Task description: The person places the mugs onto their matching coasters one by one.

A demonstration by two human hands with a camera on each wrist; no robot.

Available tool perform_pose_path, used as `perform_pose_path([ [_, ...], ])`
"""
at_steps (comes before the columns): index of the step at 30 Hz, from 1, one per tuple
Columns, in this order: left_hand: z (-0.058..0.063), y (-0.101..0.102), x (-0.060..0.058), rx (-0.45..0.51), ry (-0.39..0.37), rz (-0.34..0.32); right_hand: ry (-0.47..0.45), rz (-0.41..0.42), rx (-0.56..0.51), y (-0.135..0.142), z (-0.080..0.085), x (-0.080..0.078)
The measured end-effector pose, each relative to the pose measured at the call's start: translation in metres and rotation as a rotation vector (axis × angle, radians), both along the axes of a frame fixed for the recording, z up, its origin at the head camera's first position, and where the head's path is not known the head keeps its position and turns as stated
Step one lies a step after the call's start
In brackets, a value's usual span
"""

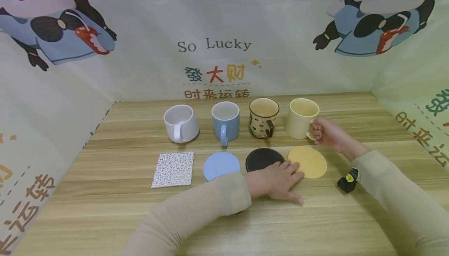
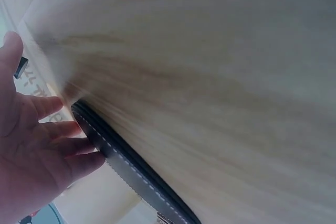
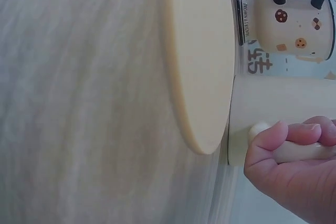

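My right hand [image 1: 331, 134] grips the handle of a pale yellow mug [image 1: 298, 123] at the right end of a row of mugs. The right wrist view shows its fingers curled round that handle. My left hand [image 1: 282, 180] lies with fingers spread, its fingertips at the near left edge of a round yellow coaster [image 1: 310, 163]. Part of a round black coaster [image 1: 263, 158] is hidden behind that hand. In the left wrist view the stitched edge of the black coaster [image 2: 131, 163] runs close by the fingers.
Left of the yellow mug stand a spotted brown-handled mug [image 1: 257, 125], a blue mug [image 1: 233, 129] and a white mug [image 1: 187, 125]. In front lie a blue round coaster [image 1: 221, 165] and a square patterned coaster [image 1: 172, 169]. Printed cloth walls [image 1: 217, 18] surround the wooden table [image 1: 115, 209].
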State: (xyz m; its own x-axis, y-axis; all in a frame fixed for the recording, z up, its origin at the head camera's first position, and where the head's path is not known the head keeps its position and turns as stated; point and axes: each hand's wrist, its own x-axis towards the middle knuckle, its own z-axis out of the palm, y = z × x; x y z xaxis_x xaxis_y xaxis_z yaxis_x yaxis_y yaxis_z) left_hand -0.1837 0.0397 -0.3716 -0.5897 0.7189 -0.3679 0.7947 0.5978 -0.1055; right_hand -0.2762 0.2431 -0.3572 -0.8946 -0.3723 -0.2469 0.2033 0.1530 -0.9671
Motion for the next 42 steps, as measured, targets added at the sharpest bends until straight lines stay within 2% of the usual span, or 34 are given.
perform_pose_path([
  [5,0.000,0.000,0.000,0.008,0.006,-0.007,0.046,-0.015,0.009,-0.003,-0.001,0.002],
  [13,-0.001,0.001,0.001,0.008,-0.008,0.001,0.081,-0.121,0.019,-0.008,-0.002,0.006],
  [22,0.000,0.001,0.001,-0.001,-0.016,0.015,0.123,-0.200,0.018,-0.010,-0.003,0.009],
  [30,0.000,0.000,0.001,-0.012,-0.014,0.020,0.138,-0.290,-0.055,-0.012,0.002,0.017],
  [42,-0.001,0.000,0.001,-0.001,-0.011,0.019,0.164,-0.302,-0.023,-0.008,0.005,0.029],
])
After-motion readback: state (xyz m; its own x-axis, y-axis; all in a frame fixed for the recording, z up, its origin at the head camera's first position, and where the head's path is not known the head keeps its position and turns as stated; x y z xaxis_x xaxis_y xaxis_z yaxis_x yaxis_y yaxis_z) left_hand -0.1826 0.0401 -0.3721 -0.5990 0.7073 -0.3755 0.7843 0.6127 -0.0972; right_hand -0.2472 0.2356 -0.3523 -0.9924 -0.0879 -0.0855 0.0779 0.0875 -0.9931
